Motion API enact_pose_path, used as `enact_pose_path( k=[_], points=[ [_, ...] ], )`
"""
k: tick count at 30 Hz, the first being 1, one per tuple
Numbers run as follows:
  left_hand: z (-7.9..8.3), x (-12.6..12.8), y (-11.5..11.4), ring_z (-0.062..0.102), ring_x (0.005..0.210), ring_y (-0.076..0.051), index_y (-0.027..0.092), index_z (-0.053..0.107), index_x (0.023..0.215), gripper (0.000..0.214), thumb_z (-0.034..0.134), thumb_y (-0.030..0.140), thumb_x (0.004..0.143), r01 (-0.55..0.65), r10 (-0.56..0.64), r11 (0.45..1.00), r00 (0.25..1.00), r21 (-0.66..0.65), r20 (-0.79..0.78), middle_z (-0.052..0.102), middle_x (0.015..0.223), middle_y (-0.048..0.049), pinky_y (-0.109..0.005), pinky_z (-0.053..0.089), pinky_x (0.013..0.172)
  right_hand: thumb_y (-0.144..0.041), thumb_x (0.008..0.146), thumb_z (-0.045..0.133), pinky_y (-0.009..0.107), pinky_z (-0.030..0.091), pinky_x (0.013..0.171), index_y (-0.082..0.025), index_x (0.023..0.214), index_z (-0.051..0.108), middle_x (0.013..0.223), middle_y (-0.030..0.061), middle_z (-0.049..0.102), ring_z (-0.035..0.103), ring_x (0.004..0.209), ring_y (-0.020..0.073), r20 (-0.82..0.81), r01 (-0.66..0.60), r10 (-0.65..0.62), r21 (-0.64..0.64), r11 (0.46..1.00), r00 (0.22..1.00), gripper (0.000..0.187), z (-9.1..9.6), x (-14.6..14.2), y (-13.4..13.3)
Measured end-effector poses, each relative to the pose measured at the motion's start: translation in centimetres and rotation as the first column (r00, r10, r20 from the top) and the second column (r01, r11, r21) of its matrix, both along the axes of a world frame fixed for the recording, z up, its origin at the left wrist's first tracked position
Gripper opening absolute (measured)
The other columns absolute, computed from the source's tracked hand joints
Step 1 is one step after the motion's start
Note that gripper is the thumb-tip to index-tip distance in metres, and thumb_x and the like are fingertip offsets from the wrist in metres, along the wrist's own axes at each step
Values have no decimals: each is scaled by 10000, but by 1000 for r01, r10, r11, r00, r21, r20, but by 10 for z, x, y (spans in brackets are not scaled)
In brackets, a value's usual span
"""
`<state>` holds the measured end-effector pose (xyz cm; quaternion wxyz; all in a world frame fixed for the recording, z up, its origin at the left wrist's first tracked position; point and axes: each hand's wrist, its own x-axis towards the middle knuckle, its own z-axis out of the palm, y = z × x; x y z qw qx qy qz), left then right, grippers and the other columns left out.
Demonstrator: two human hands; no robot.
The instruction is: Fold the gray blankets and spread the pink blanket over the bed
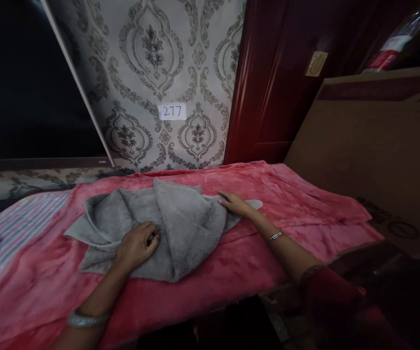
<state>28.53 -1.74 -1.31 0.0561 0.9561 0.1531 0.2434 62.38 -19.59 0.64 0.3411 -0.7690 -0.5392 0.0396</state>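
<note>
A crumpled grey fleecy cloth [191, 218] lies in loose folds on a pink plush blanket [246, 257]; whether it is a garment cannot be made out. My left hand [136, 245] rests on its near left part, fingers curled into the fabric with the thumb beside them. At the cloth's right end, my right hand [233, 203] pinches an edge, its fingertips partly hidden. A pale rounded flap [255, 204] sticks out just beyond the right wrist.
A large cardboard box [370, 150] stands at the right, with a plastic bottle [392, 46] above it. Behind are patterned wallpaper [151, 48], a paper marked 277 [172, 111] and a dark red door [268, 82]. A black screen [30, 87] fills the upper left. Striped fabric [30, 218] shows below it.
</note>
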Motion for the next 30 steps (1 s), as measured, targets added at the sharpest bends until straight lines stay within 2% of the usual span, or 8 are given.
enact_pose_path(
  k=[5,9,12,14,18,24,27,30],
  points=[
    [-1,-1,0,595,715,-198,224,558,765,170,453,298,875,-7,7,1000,1000,-12,-4,602,761,-31,-308,444,667,-192,798,641,392,478,975,-173,982,722,1054,120,740,660,1035,270,102,39,-34,-48,998,994,202,18,-10,-34],
    [2,-2,-1,597,717,-205,225,558,758,181,443,304,873,-17,16,1000,1000,-13,-19,603,762,-37,-317,448,668,-244,816,572,320,477,807,-196,926,665,900,68,702,631,842,221,165,108,-118,69,992,979,152,18,-27,-107],
    [4,-1,0,601,719,-210,225,570,769,185,442,313,870,-14,13,1000,999,-16,-32,616,777,-41,-326,451,675,-325,839,533,273,433,622,-200,942,639,772,19,648,582,663,179,-4,95,-95,-12,995,996,193,1,-41,-157],
    [5,1,0,607,730,-218,227,580,780,194,441,328,869,-12,12,1000,999,-18,-41,622,783,-43,-334,456,686,-412,850,542,268,406,572,-191,973,645,712,2,623,561,616,176,-130,31,-44,-107,994,991,273,-10,-48,-173],
    [6,3,-1,615,759,-234,229,585,794,216,435,365,873,-39,38,999,997,-16,-68,623,792,-48,-349,467,699,-484,863,552,271,416,599,-185,936,677,758,24,659,579,674,184,-197,30,-51,-105,994,979,332,-15,-51,-163],
    [8,-11,1,635,932,-255,214,580,961,229,487,305,773,39,-41,997,999,-69,-26,643,971,-81,-381,511,849,-341,784,668,259,399,584,-186,1035,708,698,5,659,571,626,171,-88,195,-215,-200,960,973,298,-18,-44,-119],
    [12,-25,5,621,985,-265,216,581,1008,264,481,289,775,37,-40,996,998,-86,-39,641,1008,-91,-407,505,910,-220,779,629,259,416,640,-193,902,716,764,29,704,613,710,183,-6,221,-229,-242,945,973,153,-23,-39,-113],
    [18,-37,9,622,933,-271,220,583,965,215,466,339,829,-29,25,994,999,-101,-41,646,956,-100,-416,511,888,-167,822,546,260,433,697,-190,874,709,856,54,734,647,809,197,5,229,-234,-235,945,972,173,-22,-37,-116]
  ],
)
